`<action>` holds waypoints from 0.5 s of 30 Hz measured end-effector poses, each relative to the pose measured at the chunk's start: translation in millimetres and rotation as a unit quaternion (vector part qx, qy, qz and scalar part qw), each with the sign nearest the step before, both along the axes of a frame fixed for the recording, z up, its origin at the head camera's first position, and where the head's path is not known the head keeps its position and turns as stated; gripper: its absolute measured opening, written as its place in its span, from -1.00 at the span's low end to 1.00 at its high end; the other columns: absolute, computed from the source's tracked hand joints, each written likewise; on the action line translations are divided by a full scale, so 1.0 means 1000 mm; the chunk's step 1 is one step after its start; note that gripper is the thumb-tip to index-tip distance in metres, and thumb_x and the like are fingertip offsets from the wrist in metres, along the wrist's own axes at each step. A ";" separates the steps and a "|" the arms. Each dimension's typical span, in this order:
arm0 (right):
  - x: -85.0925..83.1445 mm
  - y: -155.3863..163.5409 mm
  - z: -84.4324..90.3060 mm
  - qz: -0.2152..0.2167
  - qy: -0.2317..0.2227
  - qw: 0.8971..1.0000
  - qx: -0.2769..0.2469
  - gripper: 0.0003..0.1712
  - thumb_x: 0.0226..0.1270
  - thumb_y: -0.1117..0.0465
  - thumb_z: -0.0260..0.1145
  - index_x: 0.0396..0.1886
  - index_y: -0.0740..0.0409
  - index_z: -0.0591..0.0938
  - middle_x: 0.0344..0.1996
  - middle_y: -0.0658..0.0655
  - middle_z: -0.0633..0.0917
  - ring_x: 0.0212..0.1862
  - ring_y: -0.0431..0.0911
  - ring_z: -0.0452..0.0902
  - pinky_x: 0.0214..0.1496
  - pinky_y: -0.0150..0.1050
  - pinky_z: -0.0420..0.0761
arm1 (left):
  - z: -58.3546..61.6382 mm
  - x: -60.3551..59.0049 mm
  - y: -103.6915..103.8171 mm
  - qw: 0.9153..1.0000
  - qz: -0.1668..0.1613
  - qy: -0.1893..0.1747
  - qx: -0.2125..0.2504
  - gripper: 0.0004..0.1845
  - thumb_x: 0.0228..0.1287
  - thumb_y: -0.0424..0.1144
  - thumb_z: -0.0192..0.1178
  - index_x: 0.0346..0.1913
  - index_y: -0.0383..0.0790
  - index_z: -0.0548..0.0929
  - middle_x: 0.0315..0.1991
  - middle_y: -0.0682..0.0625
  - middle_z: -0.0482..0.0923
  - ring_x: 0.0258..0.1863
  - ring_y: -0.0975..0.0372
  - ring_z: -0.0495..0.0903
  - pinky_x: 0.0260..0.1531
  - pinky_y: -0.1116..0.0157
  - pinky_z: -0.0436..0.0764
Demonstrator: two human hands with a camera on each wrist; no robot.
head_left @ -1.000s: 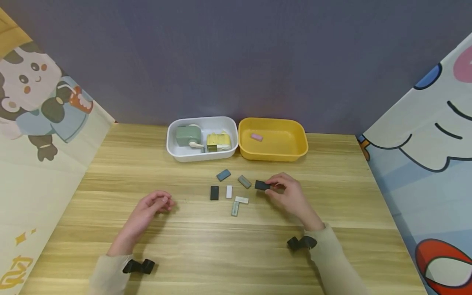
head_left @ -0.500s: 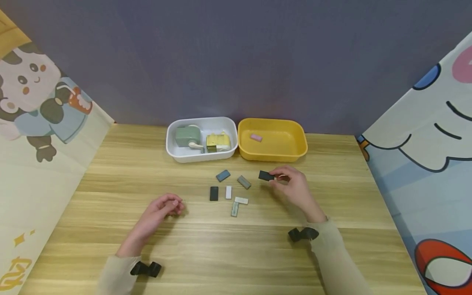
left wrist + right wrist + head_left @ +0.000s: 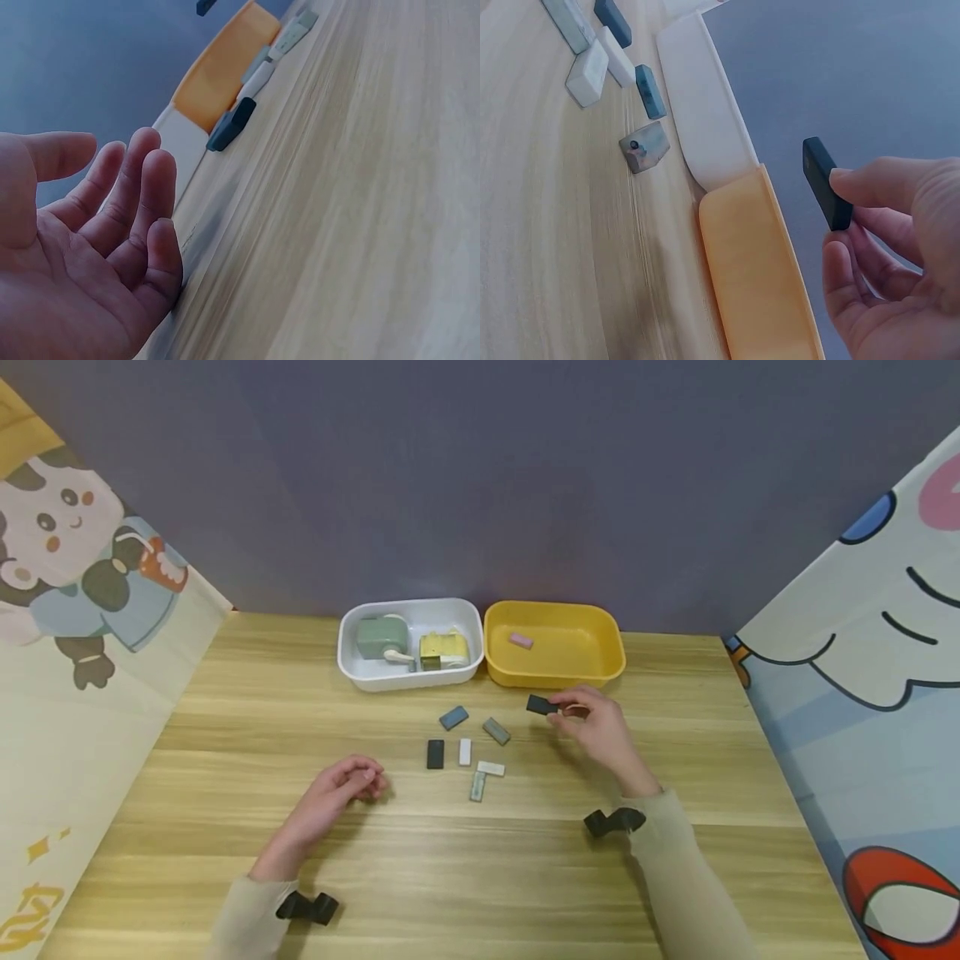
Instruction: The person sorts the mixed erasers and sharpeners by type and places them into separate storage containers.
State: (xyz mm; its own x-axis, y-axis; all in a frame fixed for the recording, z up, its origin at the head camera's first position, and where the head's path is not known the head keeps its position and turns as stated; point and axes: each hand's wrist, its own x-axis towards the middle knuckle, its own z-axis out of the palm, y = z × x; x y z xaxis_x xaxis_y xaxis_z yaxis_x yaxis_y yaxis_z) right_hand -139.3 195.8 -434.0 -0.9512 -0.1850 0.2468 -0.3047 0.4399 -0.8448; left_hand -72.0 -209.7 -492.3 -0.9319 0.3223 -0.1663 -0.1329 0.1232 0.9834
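Right hand (image 3: 596, 727) pinches a black block (image 3: 537, 705) just at 6 o'clock of the yellow tub (image 3: 553, 672), seemingly mid-carry; left hand (image 3: 341, 789) rests relaxed, empty, on the desk (image 3: 225, 760).

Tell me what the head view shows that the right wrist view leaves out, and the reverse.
Only the head view shows the left hand, resting on the table and holding nothing, the pink piece in the yellow tray, and the two items in the white tray. Only the right wrist view shows the black block's thin edge close up, lifted clear of the table. Both show the right hand pinching that block beside the yellow tray, with loose blocks on the table.
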 end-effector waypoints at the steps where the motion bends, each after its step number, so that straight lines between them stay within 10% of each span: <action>1: 0.000 -0.001 0.002 0.002 0.001 1.000 -0.005 -0.76 0.14 0.54 0.45 -0.16 0.46 0.70 -0.19 0.35 0.66 -0.18 0.17 0.60 -0.02 0.10 0.64 | 0.000 0.000 0.001 1.000 -0.002 0.001 0.001 -0.64 0.58 -0.23 -0.01 0.08 -0.57 0.47 -0.10 -0.35 0.60 -0.18 0.06 0.64 -0.12 0.26 0.61; 15: -0.033 0.008 0.000 -0.001 0.005 1.000 0.011 -0.79 0.19 0.38 0.49 -0.15 0.25 0.74 -0.16 0.15 0.67 -0.17 -0.03 0.60 -0.06 -0.26 0.65 | -0.002 -0.001 0.008 1.000 -0.009 -0.010 0.005 -0.65 0.57 -0.23 0.00 0.06 -0.54 0.48 -0.12 -0.31 0.61 -0.19 0.08 0.64 -0.10 0.26 0.61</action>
